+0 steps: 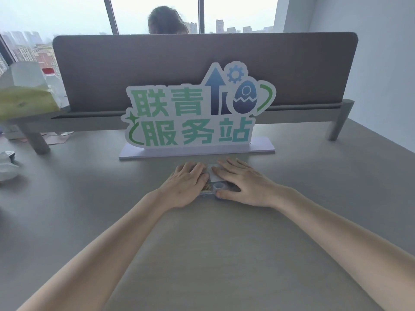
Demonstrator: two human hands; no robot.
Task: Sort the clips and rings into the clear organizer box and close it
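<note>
At the centre of the grey surface (pixel 224 243), just in front of a standing sign, both hands lie palm-down on the clear organizer box (pixel 212 176). The left hand (pixel 185 186) covers the box's left portion with its fingers extended flat and unclenched; nothing is grasped. The right hand (pixel 242 184) covers the right portion in the same flat posture, its thumb (pixel 224 194) lying along the box's near edge. Neither grip encloses any item; both press on the lid. Between the two hands a narrow strip of the box shows, with a pale panel toward the far side and a round blue ring (pixel 218 186) toward the near side. Yellowish contents (pixel 207 188) show beside the left hand, too small to identify. Whether the lid is fully latched cannot be determined.

Beyond the box stands the sign (pixel 197 113) on a flat white base, bearing green and blue characters. Behind it runs a grey divider panel (pixel 202 55). Crumpled white material (pixel 7 167) lies at the far left of the surface.
</note>
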